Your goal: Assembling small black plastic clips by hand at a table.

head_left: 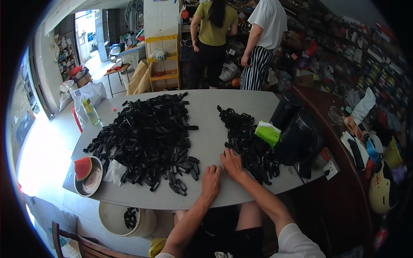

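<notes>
Two piles of small, elongated black plastic pieces lie on the pale table (206, 129): a large left pile (148, 133) and a smaller right pile (247, 144). My left hand (211, 182) rests near the table's front edge, between the piles, with its fingers curled in. Whatever is in it is hidden. Just right of it, my right hand (232, 164) is closed too, its fingertips against the near left edge of the right pile. Whether it grips one of the pieces cannot be made out.
On the left are a metal bowl (98, 182) with a watermelon slice (83, 168), crumpled tissue (114, 173) and a bottle (90, 112). A green packet (267, 133) and a dark container (301, 137) flank the right pile. A bucket (148, 223) stands below. Two people (215, 26) stand beyond.
</notes>
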The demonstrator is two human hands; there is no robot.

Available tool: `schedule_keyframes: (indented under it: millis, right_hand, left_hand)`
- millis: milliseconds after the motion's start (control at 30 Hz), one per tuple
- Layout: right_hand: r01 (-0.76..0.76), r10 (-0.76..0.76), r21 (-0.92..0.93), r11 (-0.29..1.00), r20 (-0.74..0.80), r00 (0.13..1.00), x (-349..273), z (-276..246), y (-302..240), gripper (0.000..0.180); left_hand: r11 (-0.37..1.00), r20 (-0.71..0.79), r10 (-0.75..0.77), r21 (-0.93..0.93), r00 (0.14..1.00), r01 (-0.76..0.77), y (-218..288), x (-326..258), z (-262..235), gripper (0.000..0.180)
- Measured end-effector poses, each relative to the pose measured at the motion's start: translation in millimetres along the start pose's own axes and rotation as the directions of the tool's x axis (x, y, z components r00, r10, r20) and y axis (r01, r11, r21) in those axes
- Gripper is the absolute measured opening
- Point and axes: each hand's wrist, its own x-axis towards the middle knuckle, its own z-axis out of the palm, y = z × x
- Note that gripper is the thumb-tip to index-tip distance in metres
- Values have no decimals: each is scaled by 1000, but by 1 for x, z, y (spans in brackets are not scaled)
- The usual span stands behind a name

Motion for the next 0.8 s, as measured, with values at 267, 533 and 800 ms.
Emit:
schedule_keyframes:
  millis: [267, 533, 800]
  right_hand:
    - [-6, 14, 120, 993, -68, 998, -38, -26, -23, 12]
    - [-109, 126, 153, 982, -108, 986, -48, -22, -22, 14]
    - [-137, 174, 236, 962, -145, 974, -48, -20, -21, 11]
  left_hand:
    - [997, -12, 36, 68, 999, -35, -2, -1, 0, 26]
    - [981, 3, 112, 162, 994, -111, 4, 1, -6, 25]
    - [998, -121, 64, 26, 991, -61, -2, -1, 5, 21]
